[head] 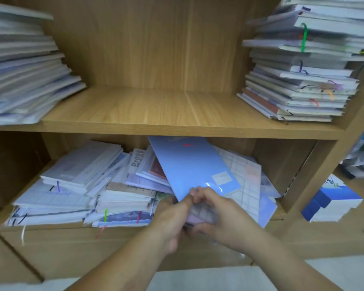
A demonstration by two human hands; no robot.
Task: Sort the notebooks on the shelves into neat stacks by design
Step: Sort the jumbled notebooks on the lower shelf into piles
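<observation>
A light blue notebook [192,166] in clear wrap tilts up from the lower shelf, its top edge near the upper shelf board. My left hand [172,219] and my right hand [221,215] both grip its near edge together with a few thinner, blurred notebooks [200,214] beneath it. Loose notebooks [122,198] lie in a jumbled heap across the lower shelf, several with coloured ribbon markers. A checked white notebook [240,181] lies under the blue one to the right.
On the upper shelf [156,110] a leaning stack [23,70] stands at the left and a tall stack [303,68] at the right, with bare board between. A blue and white box [332,200] sits in the unit to the right.
</observation>
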